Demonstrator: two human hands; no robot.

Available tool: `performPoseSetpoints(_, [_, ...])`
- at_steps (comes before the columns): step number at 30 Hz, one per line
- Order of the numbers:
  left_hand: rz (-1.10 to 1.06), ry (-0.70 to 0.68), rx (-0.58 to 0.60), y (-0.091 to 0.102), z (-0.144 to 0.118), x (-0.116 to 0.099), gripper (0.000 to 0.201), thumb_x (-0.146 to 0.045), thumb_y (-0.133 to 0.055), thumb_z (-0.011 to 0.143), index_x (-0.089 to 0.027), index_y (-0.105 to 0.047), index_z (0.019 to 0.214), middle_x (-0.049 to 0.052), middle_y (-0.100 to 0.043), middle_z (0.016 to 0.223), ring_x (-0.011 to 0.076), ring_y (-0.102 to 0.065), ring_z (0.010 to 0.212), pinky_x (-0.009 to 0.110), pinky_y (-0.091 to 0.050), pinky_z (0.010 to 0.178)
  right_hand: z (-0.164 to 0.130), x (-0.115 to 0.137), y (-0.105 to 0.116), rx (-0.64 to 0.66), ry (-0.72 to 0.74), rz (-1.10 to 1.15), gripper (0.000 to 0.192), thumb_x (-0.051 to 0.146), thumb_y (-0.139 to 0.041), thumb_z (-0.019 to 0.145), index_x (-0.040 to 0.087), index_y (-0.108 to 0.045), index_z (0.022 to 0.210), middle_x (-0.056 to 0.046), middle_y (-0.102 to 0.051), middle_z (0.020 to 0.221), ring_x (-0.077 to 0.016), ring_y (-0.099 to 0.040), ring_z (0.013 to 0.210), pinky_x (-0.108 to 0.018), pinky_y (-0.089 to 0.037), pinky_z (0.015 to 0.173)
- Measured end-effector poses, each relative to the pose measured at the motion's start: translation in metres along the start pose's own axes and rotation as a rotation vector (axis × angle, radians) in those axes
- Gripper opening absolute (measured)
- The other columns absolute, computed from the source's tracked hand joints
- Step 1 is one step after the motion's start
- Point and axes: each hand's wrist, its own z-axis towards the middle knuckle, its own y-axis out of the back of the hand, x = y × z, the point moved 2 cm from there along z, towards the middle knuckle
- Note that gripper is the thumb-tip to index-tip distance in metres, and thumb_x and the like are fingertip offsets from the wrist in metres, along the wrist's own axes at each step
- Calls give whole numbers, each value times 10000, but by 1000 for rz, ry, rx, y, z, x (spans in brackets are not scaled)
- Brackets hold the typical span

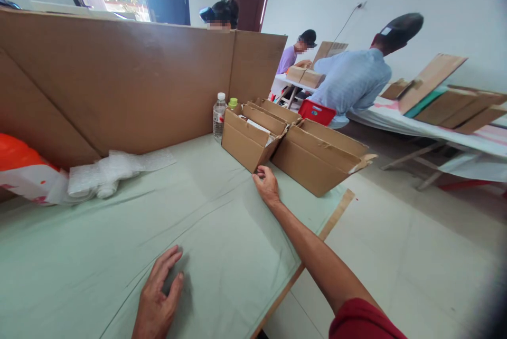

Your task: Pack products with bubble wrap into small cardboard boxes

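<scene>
Right hand [267, 186] at the corner of an open carton [242, 141]

The right hand's fingers are curled in at the near bottom corner of the open carton; whether they grip the cardboard or only touch it, I cannot tell. The bare forearm runs in over the edge of the worktop [222, 233] from a dark red sleeve [364, 322]. The left hand [158, 289] is open and holds nothing, thumb apart from the fingers, over the near part of the worktop's pale green cover.

The open carton stands towards the far right of the worktop, with a white item [257, 126] inside. A second carton [301, 162] stands just to its right, and a third carton [281, 110] shows behind them. A clear bottle [218, 120] with a white cap is beside the open carton's left end; a green cap [233, 102] shows above the rim. A cardboard screen [158, 85] closes the far side, with bubble wrap [114, 170] lying before it, next to an orange-and-white package [24, 170].

Beyond, one person's head [226, 11] shows over the screen, a person in blue [348, 77] is near a red basket [317, 112], and a person in purple [288, 59] is farther off
</scene>
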Motion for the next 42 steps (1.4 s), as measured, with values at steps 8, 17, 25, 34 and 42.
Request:
performPoseSetpoints(8, [9, -90, 9, 3, 0, 14, 313, -378, -619, 878, -248, -741, 1135, 101, -699, 1289, 291, -652, 1220, 301, -638, 693, 14, 9, 11, 24, -94, -139, 494, 519, -688, 751, 169, -622, 1092, -105, -738, 1013, -217, -673, 801, -342, -509, 755])
performPoseSetpoints(17, [21, -130, -37, 3, -1, 6, 283, -359, -603, 896, -242, -735, 1118, 93, -724, 1240, 267, -688, 1160, 358, -638, 830, 35, 8, 8, 42, -104, -275, 278, 466, -620, 808, 208, -668, 717, -55, -740, 764, -199, -641, 700, -279, -414, 624])
performPoseSetpoints(25, [64, -181, -60, 1, 7, -17, 265, -213, -551, 891, -201, -733, 1084, 123, -740, 1180, 249, -715, 1092, 379, -617, 883, -7, 28, 8, 183, 155, -244, 297, 409, -499, 868, 198, -697, 802, -87, -743, 796, -231, -659, 767, -329, -468, 728])
performPoseSetpoints(34, [182, -219, -144, 29, 17, -36, 309, -83, -602, 753, -217, -738, 996, 19, -785, 1034, 126, -734, 964, 208, -578, 888, -126, 124, -89, 578, 1058, -47, 296, 326, -526, 961, 196, -710, 1153, -130, -702, 1265, -288, -640, 1149, -452, -508, 928])
performPoseSetpoints(42, [587, -31, -705, 290, 76, -18, 378, -118, -502, 827, -154, -647, 1174, 137, -652, 1295, 292, -533, 1308, 522, -336, 1180, -178, 180, -113, 756, 1251, 153, 259, 225, -527, 964, 202, -715, 1140, -124, -711, 1270, -277, -659, 1165, -465, -559, 921])
